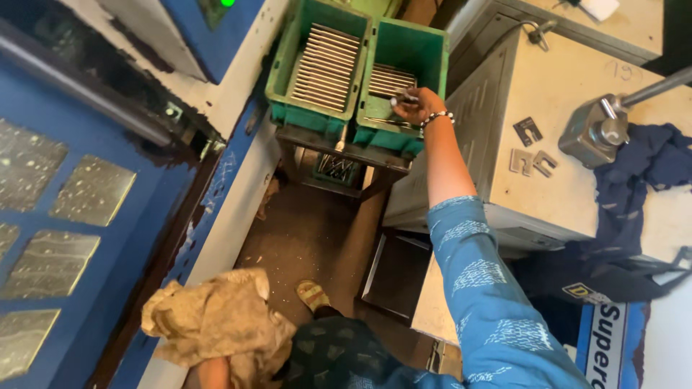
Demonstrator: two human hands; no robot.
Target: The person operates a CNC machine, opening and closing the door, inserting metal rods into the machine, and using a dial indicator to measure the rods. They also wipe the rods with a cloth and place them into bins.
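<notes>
My right hand (414,105) reaches out into the right green crate (429,50) and grips a few thin metal plates (401,96) over the stack inside. A beaded bracelet is on that wrist and the sleeve is blue with a white pattern. The left green crate (286,68) beside it holds a long row of upright metal plates (325,66). My left hand is hidden under a crumpled tan rag (216,320) at the bottom left; only the forearm below it shows.
Both crates rest on a small metal stand (339,148). To the right is a beige machine top (548,94) with loose E-shaped metal pieces (528,131), a metal clamp (598,130) and a dark blue cloth (641,173). A blue machine (86,144) fills the left.
</notes>
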